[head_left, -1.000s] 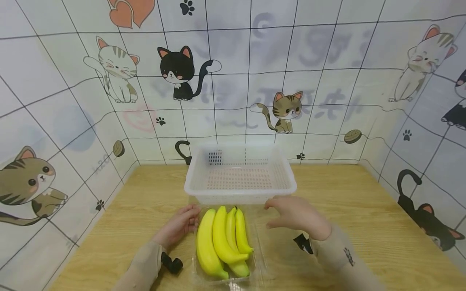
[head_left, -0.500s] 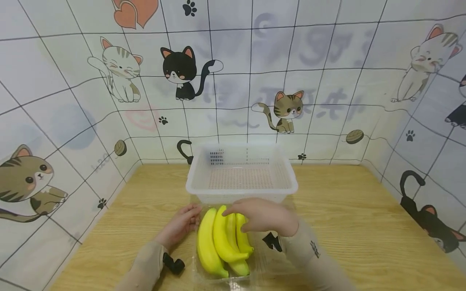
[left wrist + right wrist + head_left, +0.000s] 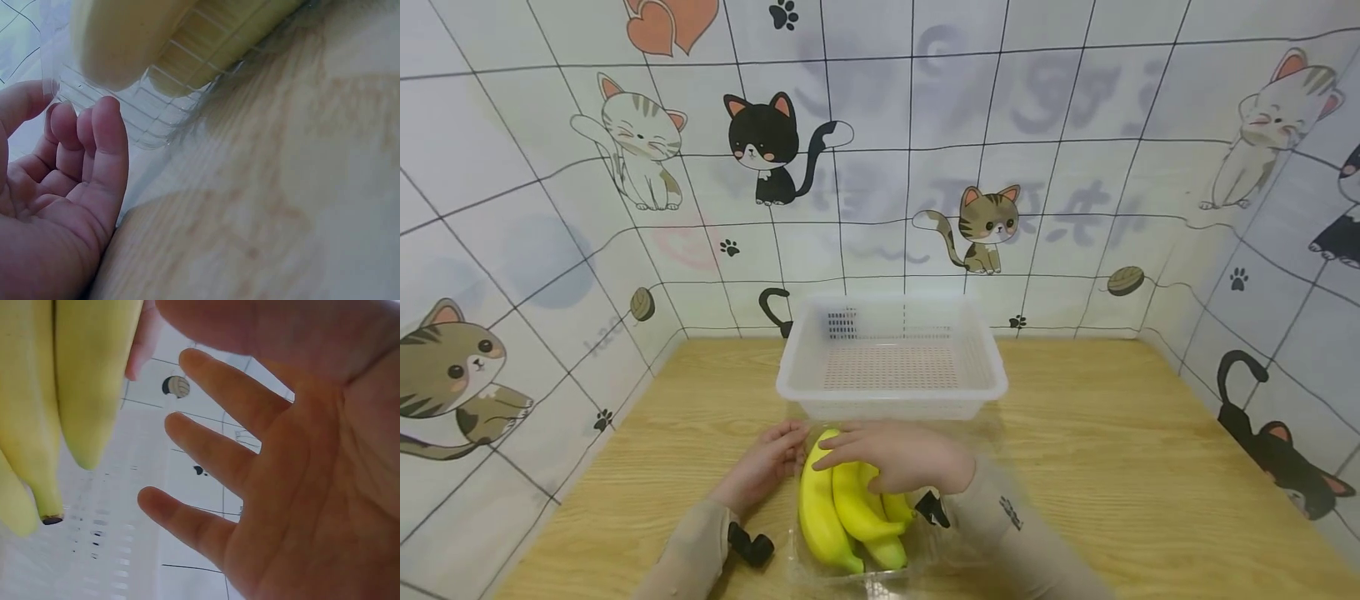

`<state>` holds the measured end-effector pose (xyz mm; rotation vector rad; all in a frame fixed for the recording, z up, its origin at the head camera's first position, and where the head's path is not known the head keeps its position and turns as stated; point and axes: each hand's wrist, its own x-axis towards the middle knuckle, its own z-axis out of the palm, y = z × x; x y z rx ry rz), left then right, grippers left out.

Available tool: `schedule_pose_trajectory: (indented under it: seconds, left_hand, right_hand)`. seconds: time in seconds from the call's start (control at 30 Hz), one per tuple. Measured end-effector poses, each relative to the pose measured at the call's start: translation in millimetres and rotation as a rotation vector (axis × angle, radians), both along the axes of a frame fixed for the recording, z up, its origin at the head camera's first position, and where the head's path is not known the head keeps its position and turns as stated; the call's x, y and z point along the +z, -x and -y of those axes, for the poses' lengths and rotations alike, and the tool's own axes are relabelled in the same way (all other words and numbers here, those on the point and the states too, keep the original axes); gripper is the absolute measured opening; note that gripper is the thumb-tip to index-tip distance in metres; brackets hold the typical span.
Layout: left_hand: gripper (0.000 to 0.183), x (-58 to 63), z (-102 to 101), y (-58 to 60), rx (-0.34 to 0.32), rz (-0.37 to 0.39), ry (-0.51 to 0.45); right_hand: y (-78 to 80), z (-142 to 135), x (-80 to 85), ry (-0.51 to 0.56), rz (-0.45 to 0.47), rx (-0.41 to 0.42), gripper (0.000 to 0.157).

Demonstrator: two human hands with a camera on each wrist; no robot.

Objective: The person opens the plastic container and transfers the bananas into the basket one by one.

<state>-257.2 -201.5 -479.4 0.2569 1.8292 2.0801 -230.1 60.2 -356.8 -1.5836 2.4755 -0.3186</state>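
Note:
Several yellow bananas [image 3: 822, 521] lie in a clear plastic clamshell box [image 3: 793, 554] at the front middle of the table. My left hand [image 3: 765, 467] holds the box at its far left corner. In the left wrist view, its thumb and curled fingers [image 3: 109, 134] pinch the box's thin rim, close beside the ribbed wall [image 3: 140, 115]. My right hand [image 3: 902, 454] is over the bananas, palm down, and hides their upper right part. In the right wrist view its fingers [image 3: 206, 447] are spread and hold nothing, beside the banana tips [image 3: 90, 440].
A white perforated plastic basket [image 3: 891, 408] stands just behind the box on the wooden table [image 3: 1090, 450]. Walls with a cat-print covering [image 3: 880, 183] enclose the table at the back and both sides. A black wrist mount [image 3: 751, 547] sits on the left sleeve.
My right hand has moved left from beside the box to over the bananas, reaching toward the leftmost one. My left hand stays at the box's corner, and the bananas have not moved.

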Motion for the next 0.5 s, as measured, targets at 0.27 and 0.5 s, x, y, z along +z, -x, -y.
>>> schedule_pose_trajectory:
  seconds: [0.27,0.5]
  left_hand:
    - [0.014,-2.3,1.5,1.0,0.001,-0.009,0.026]
    - [0.013,-0.2,-0.1,0.4,0.028,-0.009,0.02]
  right_hand:
    - [0.5,3.0,-11.0,-0.004,-0.038,0.008,0.079]
    - [-0.9,4.0,-7.3,-0.07,0.0,-0.039,0.078]
